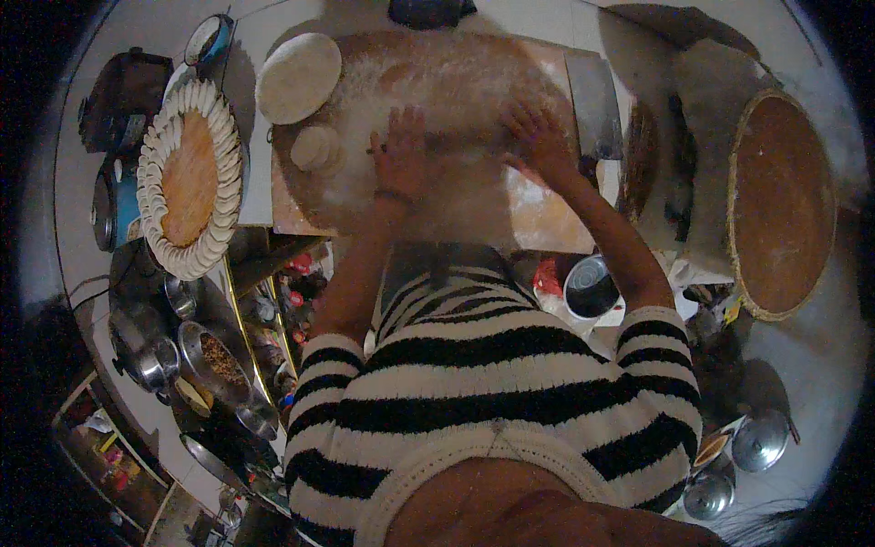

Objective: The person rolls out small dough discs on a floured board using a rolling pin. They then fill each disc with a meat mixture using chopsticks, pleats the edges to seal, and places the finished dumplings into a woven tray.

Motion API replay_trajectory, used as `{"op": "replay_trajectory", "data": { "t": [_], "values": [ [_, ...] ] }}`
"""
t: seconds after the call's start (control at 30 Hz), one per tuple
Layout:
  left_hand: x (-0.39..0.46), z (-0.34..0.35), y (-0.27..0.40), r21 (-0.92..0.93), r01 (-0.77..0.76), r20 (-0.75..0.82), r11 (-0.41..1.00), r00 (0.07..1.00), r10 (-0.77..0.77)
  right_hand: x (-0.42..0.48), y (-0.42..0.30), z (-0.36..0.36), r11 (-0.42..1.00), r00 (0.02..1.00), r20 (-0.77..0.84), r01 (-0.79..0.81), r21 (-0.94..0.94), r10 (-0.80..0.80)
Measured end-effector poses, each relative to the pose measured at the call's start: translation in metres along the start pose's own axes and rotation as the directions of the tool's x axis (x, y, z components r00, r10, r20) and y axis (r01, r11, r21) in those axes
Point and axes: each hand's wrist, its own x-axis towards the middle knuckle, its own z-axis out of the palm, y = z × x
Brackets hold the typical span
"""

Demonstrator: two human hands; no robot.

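My left hand [402,154] lies palm down with fingers spread over the floured wooden board [451,75], a little right of a small stack of thin dough rounds [316,148]. My right hand [540,140] is over the board's right part, its fingers apart, near a metal cleaver-like blade [595,102] at the board's right edge. Whether a rolling pin or dough lies under the hands is too dim to tell. A large pale round sheet [299,78], seemingly dough, rests at the board's upper left corner.
A round tray [186,181] ringed with overlapping dumplings stands at the left. Below it are a steel bowl of brown filling [222,362] and a steel pot [158,362]. A round brown tray [783,205] is at the right; a white-rimmed bucket [591,287] stands below the counter.
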Motion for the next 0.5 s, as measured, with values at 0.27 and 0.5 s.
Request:
{"op": "replay_trajectory", "data": {
  "t": [0.27,0.5],
  "values": [
    [-0.014,0.007,-0.002,0.168,-0.043,-0.004,0.985,0.999,0.045,-0.001,0.007,0.007,0.992,0.998,0.020,0.061,-0.111,-0.059],
    [-0.043,0.025,-0.009,0.368,-0.091,-0.006,0.925,0.995,0.100,-0.025,-0.012,-0.005,0.991,0.975,0.223,0.054,-0.121,-0.026]
  ]
}}
